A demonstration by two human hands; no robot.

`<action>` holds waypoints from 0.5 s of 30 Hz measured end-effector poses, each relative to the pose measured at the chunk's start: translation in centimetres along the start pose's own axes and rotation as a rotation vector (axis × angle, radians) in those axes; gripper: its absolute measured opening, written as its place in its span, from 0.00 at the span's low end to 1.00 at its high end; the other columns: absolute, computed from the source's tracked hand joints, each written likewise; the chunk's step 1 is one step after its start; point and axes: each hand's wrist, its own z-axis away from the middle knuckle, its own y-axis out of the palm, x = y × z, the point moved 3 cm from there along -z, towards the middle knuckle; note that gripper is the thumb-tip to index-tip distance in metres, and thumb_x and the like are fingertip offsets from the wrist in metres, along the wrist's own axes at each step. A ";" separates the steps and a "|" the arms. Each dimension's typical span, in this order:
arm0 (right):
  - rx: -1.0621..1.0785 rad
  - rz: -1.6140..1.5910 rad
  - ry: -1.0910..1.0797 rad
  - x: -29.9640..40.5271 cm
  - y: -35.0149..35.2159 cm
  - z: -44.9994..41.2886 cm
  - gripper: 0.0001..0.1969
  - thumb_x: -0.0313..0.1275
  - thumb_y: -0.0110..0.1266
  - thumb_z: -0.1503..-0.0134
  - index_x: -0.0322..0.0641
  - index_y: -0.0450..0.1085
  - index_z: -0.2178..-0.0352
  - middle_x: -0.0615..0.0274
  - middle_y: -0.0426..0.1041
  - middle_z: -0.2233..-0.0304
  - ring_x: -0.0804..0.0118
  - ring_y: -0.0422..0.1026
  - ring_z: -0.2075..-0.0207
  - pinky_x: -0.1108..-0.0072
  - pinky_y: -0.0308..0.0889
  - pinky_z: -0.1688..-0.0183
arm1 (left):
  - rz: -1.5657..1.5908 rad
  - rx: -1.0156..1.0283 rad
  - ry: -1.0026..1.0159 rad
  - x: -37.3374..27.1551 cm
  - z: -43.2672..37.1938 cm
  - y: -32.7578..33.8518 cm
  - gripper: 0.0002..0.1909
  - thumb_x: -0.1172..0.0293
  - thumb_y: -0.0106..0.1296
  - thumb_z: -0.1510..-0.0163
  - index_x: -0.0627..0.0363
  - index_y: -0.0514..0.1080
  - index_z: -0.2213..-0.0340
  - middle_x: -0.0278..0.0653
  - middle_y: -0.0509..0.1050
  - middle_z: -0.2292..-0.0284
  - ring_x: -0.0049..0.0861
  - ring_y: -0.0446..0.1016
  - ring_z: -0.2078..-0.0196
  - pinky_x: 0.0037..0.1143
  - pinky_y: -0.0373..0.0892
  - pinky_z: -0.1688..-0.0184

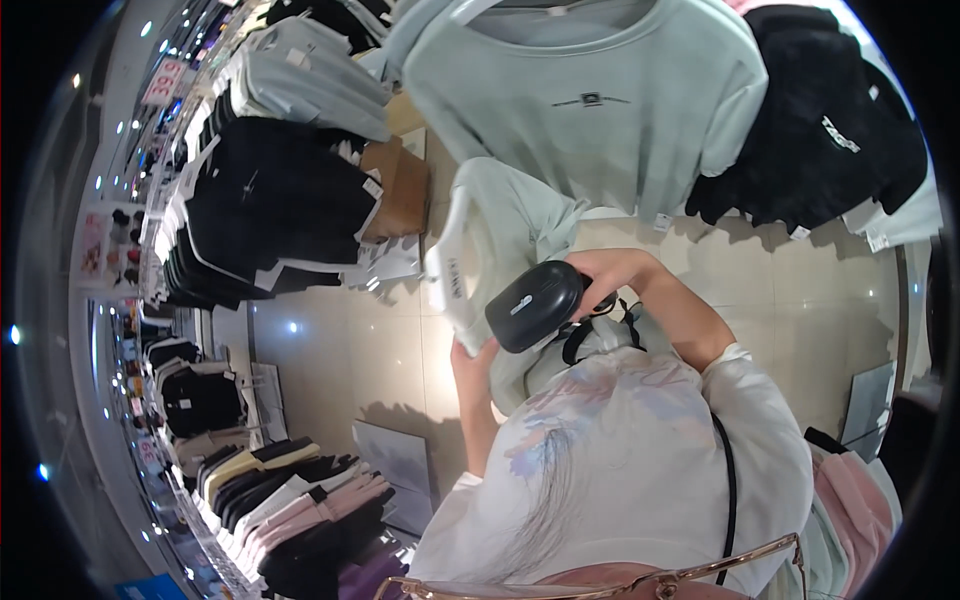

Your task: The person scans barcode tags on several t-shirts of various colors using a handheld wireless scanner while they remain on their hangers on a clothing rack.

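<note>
My right hand [611, 274] grips a black handheld garment steamer [534, 306], its rounded head tilted toward the lower left. Close to the steamer's left side, my left hand [474, 360] holds the lower end of a white hanger [450, 270] that bears writing. From this hanger a pale green shirt [517, 199] hangs, partly bunched; the steamer and my arms hide some of it. Whether the steamer touches the cloth, I cannot tell. Above, a larger pale green T-shirt [592, 142] with a small dark chest print is on display.
Black T-shirts [817, 127] hang at the upper right. Racks with black shirts [277, 195] and mixed clothes [300, 495] line the left side, near a cardboard box [397, 187]. Pink and green garments [855, 510] hang at the lower right. Grey boards [397, 465] stand on the tiled floor.
</note>
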 end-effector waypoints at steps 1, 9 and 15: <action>0.029 -0.022 0.039 -0.1 0.8 -1.6 0.14 0.23 0.56 0.61 0.30 0.67 0.68 0.64 0.70 0.74 0.75 0.68 0.70 0.84 0.63 0.66 | 0.028 0.049 0.013 0.2 -0.5 -0.3 0.24 0.76 0.55 0.60 0.65 0.64 0.58 0.38 0.70 0.62 0.22 0.68 0.61 0.21 0.64 0.58; 0.072 0.121 0.092 -1.8 2.2 -8.0 0.15 0.25 0.55 0.62 0.31 0.67 0.69 0.65 0.70 0.76 0.75 0.67 0.72 0.84 0.61 0.67 | -0.168 0.289 0.070 0.0 -2.4 -3.6 0.21 0.75 0.56 0.60 0.64 0.66 0.61 0.37 0.71 0.64 0.19 0.68 0.62 0.20 0.64 0.59; -0.093 0.281 0.160 -1.4 2.0 -5.8 0.14 0.27 0.57 0.60 0.33 0.68 0.70 0.68 0.68 0.78 0.78 0.63 0.74 0.84 0.60 0.69 | -0.034 0.158 -0.053 1.1 -4.3 -4.3 0.24 0.79 0.56 0.62 0.64 0.65 0.60 0.37 0.71 0.65 0.19 0.69 0.64 0.21 0.64 0.60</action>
